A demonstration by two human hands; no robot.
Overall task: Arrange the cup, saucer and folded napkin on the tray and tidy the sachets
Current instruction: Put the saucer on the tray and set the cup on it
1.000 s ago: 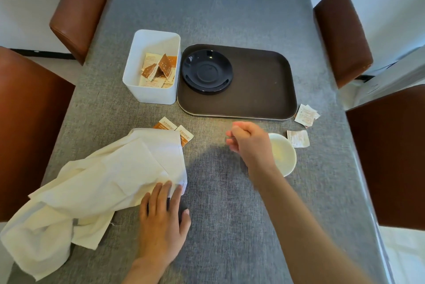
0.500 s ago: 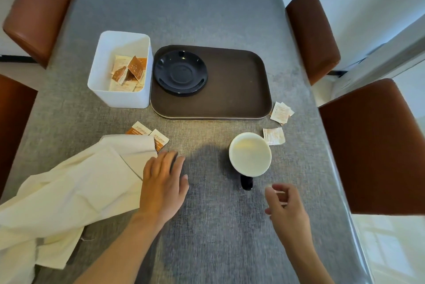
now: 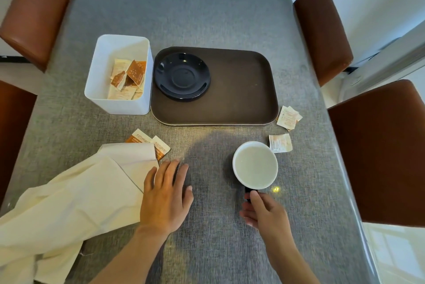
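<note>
Head view: cup [image 3: 254,164] stands on worktop [image 3: 207,226], near tray [image 3: 241,90].
Right hand [image 3: 264,212]: fingers pinch the handle.
Left hand [image 3: 165,196]: flat, empty.
Risk: a thin pinch may let the cup tip.

A white cup [image 3: 255,164] is standing upright on the grey cloth, its dark handle seemingly pinched. A black saucer [image 3: 181,76] is sitting on the brown tray [image 3: 241,90]; the cream napkin [image 3: 76,194] is lying rumpled, sachets [image 3: 287,117] scattered nearby.
</note>
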